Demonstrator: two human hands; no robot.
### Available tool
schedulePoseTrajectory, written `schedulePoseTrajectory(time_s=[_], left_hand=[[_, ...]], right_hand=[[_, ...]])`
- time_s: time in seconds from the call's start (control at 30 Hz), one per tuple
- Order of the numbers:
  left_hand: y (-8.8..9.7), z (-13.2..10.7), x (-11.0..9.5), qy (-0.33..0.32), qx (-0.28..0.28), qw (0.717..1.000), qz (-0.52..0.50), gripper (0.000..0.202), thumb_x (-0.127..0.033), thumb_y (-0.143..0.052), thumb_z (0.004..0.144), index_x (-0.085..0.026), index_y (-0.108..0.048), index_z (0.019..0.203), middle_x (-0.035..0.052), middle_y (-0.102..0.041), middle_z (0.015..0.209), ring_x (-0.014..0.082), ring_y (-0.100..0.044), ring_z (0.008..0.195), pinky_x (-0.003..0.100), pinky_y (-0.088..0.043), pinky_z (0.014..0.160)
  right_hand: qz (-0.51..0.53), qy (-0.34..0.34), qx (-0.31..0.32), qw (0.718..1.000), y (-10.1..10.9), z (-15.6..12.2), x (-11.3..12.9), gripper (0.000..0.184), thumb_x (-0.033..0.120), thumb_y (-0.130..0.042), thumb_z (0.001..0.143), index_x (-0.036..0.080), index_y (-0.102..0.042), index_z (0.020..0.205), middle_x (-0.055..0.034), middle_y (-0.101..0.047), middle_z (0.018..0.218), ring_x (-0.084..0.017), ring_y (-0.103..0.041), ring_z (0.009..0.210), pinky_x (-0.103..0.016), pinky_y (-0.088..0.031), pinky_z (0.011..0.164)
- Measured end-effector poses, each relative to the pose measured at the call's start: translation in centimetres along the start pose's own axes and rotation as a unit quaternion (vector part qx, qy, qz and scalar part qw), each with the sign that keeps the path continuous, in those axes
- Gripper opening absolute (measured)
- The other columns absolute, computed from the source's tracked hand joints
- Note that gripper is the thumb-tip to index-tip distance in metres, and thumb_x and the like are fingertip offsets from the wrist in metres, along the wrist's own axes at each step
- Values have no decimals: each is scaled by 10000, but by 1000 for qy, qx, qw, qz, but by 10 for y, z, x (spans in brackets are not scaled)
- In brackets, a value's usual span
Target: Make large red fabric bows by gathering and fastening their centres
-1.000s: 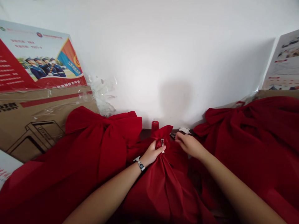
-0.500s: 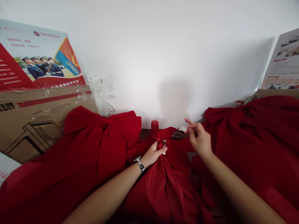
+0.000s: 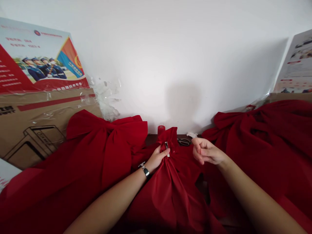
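Note:
My left hand (image 3: 158, 159) is closed around the gathered neck of a piece of red cloth (image 3: 168, 190), thumb on top. Beside the thumb, a silver metal clip (image 3: 166, 145) sits on the pleats. My right hand (image 3: 208, 152) hovers to the right of the gathers, apart from the cloth. Its fingers are curled together in a pinch, and whatever lies between them is too small to make out. Just behind the cloth stands a spool of red thread (image 3: 161, 129) with thin pins or needles sticking up from its top. Dark-handled scissors (image 3: 184, 142) lie to its right.
Large red fabric bows flank me, the left bow (image 3: 107, 130) and the right red bow (image 3: 258, 123). A small white crumpled item (image 3: 192, 135) lies by the white wall (image 3: 146, 58). A cardboard box (image 3: 14, 130) stands at left under a poster (image 3: 46, 65).
My right hand has come lower and turned, its fingers curling in from an extended index finger. My left hand has shifted slightly left with the gathered cloth and clip.

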State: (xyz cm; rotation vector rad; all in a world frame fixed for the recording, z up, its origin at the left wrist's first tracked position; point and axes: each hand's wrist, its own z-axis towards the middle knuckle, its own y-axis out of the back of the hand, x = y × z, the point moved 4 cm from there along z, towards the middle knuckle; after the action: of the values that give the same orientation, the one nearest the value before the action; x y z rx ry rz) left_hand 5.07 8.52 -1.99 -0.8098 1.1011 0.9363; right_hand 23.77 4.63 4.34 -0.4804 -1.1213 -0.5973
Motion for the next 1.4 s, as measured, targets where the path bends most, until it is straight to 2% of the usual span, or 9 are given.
schedulePoseTrajectory(time_s=[0.1,0.2,0.37,0.5,0.6,0.7,0.8,1.0,1.4], left_hand=[[-1,-2,-3,-1,15,1000,4,446,-429,-630,759,-152,-578,1105,86,-649,1080,227,-574,1038,348,-393,950],[-2,-4,-6,-6,22,1000,20,436,-431,-641,749,-151,-589,1079,86,-646,1092,224,-575,1031,349,-382,967],[-5,-6,-9,-4,41,999,18,469,-420,-654,741,-160,-569,1121,95,-634,1128,240,-551,1090,369,-368,989],[-9,-7,-10,0,51,999,8,501,-426,-662,730,-157,-561,1141,103,-645,1104,253,-544,1105,385,-364,991],[-9,-7,-8,3,54,999,4,495,-412,-654,744,-154,-547,1154,106,-642,1109,251,-539,1114,381,-366,986],[-8,-7,-6,6,52,999,12,477,-408,-648,751,-162,-549,1148,98,-628,1136,244,-544,1102,372,-369,981],[-7,-7,-7,4,51,998,23,471,-424,-646,748,-168,-557,1133,90,-623,1139,244,-546,1087,366,-380,966],[-8,-9,-11,9,59,998,20,472,-445,-661,726,-165,-569,1095,81,-627,1113,243,-542,1076,362,-378,958],[-11,-14,-14,40,76,996,23,460,-469,-702,670,-155,-611,994,60,-653,995,221,-567,974,337,-392,902]], right_hand=[[-42,-64,34,997,-1,-1,-7,390,468,-665,733,184,-401,691,21,-588,484,-25,-282,298,-141,-164,324],[-129,-39,-54,989,6,5,-8,339,443,-654,749,162,-467,715,0,-612,573,-42,-400,353,-160,-285,353],[-261,26,-189,946,12,14,-8,281,417,-642,763,150,-558,746,23,-532,577,-87,-524,478,-213,-441,472],[-273,64,-249,927,9,13,-10,301,403,-621,785,172,-527,955,32,-549,616,-82,-493,413,-220,-423,423],[-275,102,-277,915,2,9,-8,247,374,-619,795,172,-538,911,20,-562,628,-76,-475,389,-212,-398,391],[-293,125,-249,915,-9,8,-5,195,340,-645,782,157,-606,837,-23,-619,677,-105,-559,479,-227,-465,464],[-350,130,-157,914,-25,10,-4,264,310,-676,763,169,-639,983,-45,-670,752,-140,-622,624,-257,-523,610],[-479,181,-96,854,-36,10,-3,215,286,-586,844,213,-647,1037,-74,-683,951,-174,-645,866,-294,-525,789],[-536,208,-49,816,-45,11,-4,156,281,-552,867,205,-641,970,-62,-676,881,-166,-633,808,-284,-520,733]])
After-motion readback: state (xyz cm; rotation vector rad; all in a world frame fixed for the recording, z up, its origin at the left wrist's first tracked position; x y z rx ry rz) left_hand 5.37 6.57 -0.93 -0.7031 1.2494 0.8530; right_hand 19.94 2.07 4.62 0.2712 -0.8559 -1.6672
